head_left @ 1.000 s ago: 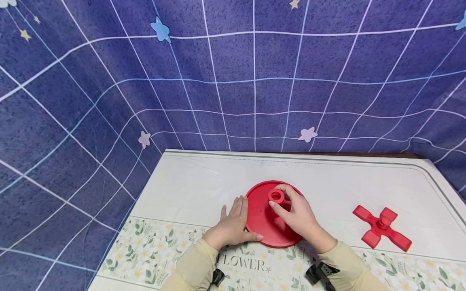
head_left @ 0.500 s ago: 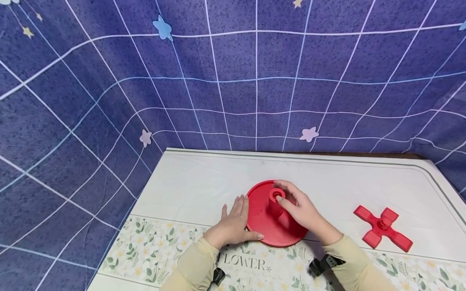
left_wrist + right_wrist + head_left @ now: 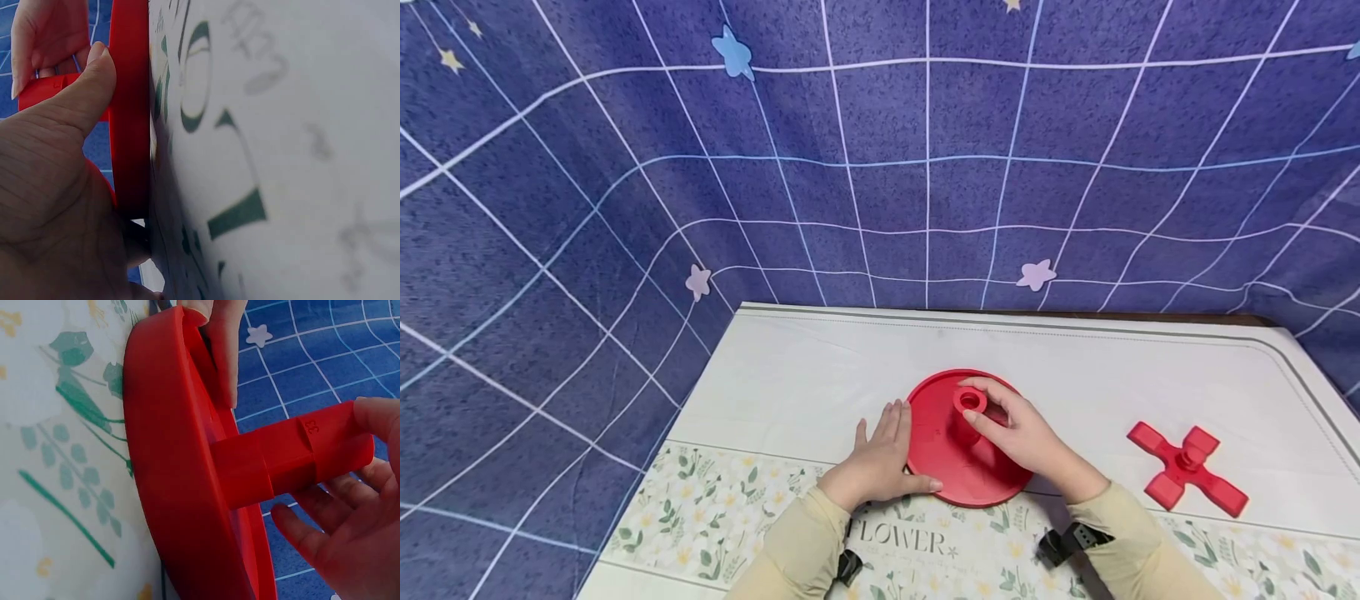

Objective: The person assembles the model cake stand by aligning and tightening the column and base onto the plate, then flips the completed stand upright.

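A round red plate [image 3: 931,462] with a raised rim lies flat on the table. From its middle rises a red hollow post [image 3: 962,425], upright, with a ring-shaped top. In the right wrist view, the post [image 3: 294,453] shows two stacked sections and embossed "33". My right hand [image 3: 1021,430] grips the upper section, thumb on the near side of its top and fingers around the far side. My left hand [image 3: 880,465] rests against the plate's left edge, fingers straight and thumb stretched over the front rim. The left wrist view shows that thumb [image 3: 94,81] across the rim.
A red cross-shaped piece [image 3: 1183,468] with four padded ends and a central knob lies to the right. The white tablecloth [image 3: 805,375] has a floral band with "FLOWER" lettering. A blue curtain [image 3: 880,192] with a grid and stars hangs behind the table.
My right thumb moved from the post's left side up over its top opening, then down onto its near right side. The right wrist shifted slightly right. My left hand and the plate stayed in place.
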The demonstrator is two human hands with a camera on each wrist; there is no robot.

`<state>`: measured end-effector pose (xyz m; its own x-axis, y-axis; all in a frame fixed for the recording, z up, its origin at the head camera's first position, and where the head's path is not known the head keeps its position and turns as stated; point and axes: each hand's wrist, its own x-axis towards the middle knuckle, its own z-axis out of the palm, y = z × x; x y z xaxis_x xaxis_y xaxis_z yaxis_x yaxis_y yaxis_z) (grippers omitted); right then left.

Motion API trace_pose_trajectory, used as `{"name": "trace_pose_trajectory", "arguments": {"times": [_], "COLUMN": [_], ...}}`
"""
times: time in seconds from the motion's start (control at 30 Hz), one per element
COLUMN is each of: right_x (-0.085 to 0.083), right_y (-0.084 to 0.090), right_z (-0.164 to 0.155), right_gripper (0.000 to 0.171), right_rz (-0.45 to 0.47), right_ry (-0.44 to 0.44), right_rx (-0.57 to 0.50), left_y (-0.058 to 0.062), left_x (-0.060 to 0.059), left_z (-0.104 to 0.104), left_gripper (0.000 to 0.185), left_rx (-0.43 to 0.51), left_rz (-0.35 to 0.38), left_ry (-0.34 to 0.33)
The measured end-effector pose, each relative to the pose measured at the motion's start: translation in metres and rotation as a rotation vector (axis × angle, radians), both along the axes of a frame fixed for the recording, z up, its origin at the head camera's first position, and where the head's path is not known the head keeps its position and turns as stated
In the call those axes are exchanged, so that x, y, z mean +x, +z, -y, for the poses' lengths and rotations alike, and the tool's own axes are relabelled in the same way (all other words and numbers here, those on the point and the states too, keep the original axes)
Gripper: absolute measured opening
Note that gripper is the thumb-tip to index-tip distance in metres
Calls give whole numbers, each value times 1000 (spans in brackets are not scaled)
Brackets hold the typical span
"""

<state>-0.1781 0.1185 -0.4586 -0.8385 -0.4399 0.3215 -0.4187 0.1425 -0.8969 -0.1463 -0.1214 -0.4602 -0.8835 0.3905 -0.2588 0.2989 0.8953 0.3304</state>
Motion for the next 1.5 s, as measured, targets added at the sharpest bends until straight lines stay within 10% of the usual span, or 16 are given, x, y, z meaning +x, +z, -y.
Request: {"name": "trace_pose_trajectory", "arguments": {"times": [0.7, 1.23, 1.5], "right_x": [14, -4, -4], "right_y": [3, 1, 2], "right_z": [15, -2, -2], "right_gripper": [40, 52, 41], "right_rz": [-90, -36, -19], "right_ry": [-292, 73, 36], "right_rx": [164, 53, 72], "left_y": [-1, -3, -3], "left_x": [1, -1, -2], "left_z": [1, 1, 1], "left_gripper": [118, 119, 120], "left_rx": [9, -10, -13], "left_rz": [-1, -5, -10], "left_ry": [19, 14, 10]}}
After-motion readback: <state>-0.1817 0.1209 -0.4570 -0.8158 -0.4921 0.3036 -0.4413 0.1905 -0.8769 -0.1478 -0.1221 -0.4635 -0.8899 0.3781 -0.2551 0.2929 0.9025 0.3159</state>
